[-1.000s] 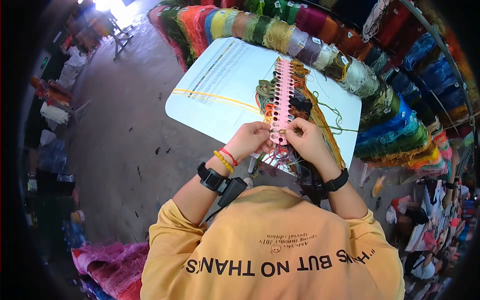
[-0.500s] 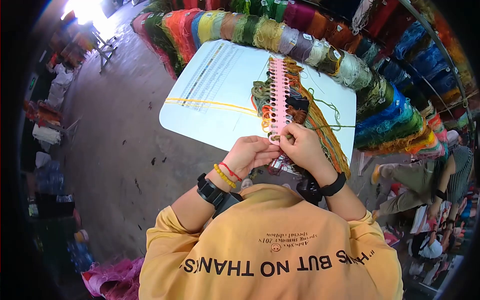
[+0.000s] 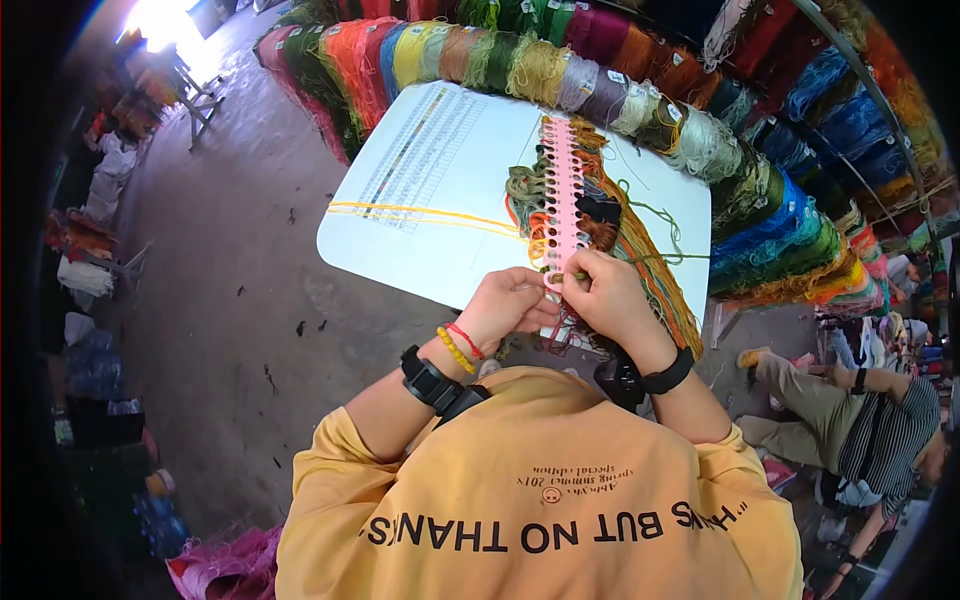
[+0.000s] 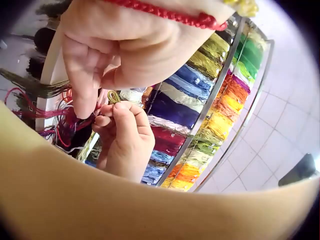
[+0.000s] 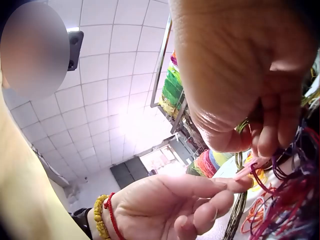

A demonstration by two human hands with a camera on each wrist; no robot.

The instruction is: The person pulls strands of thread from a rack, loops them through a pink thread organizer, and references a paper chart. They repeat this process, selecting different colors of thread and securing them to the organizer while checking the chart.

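Note:
A long pink card (image 3: pixel 562 180) with rows of holes along both edges lies on the white board (image 3: pixel 430 255), bundles of coloured thread hanging from its sides. At its near end, my left hand (image 3: pixel 512 302) pinches the card's tip between thumb and fingers. Just right of it, my right hand (image 3: pixel 608 295) pinches a looped olive-green thread (image 4: pixel 116 97) with thumb and forefinger. In the right wrist view, olive strands (image 5: pixel 239 207) run down past the left fingertips. Dark red and purple threads (image 5: pixel 280 195) dangle beside the card's end.
A printed chart (image 3: pixel 415 150) is on the board's left part, crossed by yellow strands (image 3: pixel 425 213). Racks of coloured skeins (image 3: pixel 540 70) curve around the board's far and right sides. At right, a person in a striped top (image 3: pixel 885 430) bends over.
My left hand has shifted slightly toward my body at the card's near end. The right hand has drawn the olive thread there into a loop. A person has come into view at right.

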